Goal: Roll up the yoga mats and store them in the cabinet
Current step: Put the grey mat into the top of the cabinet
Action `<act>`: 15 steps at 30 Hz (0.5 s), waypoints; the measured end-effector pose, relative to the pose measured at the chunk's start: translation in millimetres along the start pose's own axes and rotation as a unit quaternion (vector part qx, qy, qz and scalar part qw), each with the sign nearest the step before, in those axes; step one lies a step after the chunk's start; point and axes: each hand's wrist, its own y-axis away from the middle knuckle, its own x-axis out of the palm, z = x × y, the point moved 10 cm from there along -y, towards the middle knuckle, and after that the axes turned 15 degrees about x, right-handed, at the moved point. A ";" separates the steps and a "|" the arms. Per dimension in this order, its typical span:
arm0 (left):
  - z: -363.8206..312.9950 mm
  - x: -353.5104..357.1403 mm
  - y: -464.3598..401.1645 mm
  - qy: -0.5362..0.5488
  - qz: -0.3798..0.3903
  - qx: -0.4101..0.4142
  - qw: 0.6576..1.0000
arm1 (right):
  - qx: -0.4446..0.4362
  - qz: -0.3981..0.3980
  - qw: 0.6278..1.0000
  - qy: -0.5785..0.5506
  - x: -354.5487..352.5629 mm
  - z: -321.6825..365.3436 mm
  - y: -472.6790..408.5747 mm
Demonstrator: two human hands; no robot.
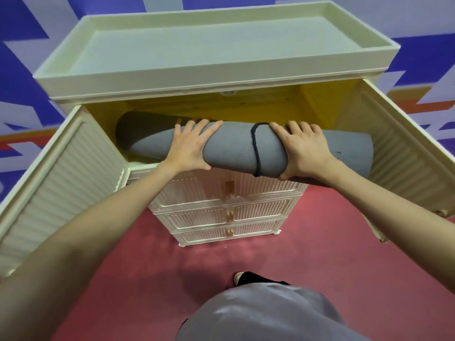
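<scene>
Two hands are on one rolled grey yoga mat (231,148), and you are standing on a red floor (138,262) in front of a cream cabinet (221,205). Everything below is placed relative to that cabinet.

Nearest you, your left hand (188,147) and right hand (304,148) each wrap over the roll, fingers (197,126) curled across its top and thumbs tucked under, so both are gripping it. A dark strap (257,148) circles the roll between your hands, closer to the right one.

The roll sits across the cabinet's open top compartment, its left end already inside the yellow interior (221,104), its right end still out past the front edge. The two top doors (61,168) are swung wide to either side. Behind the roll, deeper inside on the left, a second dark rolled mat (140,129) already lies.

Risks, as a judgement: the roll looks angled, so its right end may catch on the right door or the compartment's side wall as you push. The mat inside may block it or be shoved askew. If the strap slips, the roll could loosen and unfurl.
</scene>
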 end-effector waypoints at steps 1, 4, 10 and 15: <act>3.2 -0.9 -1.5 0.009 0.004 -0.004 1.000 | -0.001 0.005 1.000 -0.005 -2.8 -0.6 -4.7; 11.6 -3.5 -4.7 0.028 0.016 -0.016 0.999 | -0.007 0.013 1.000 -0.015 -7.5 0.8 -14.5; 29.1 -23.4 -16.3 0.053 -0.022 -0.040 0.998 | 0.012 -0.033 0.999 -0.039 -14.5 1.0 -31.8; 31.4 -12.9 -25.5 0.045 -0.028 -0.071 0.996 | 0.019 -0.049 0.998 -0.044 -5.5 -4.6 -51.8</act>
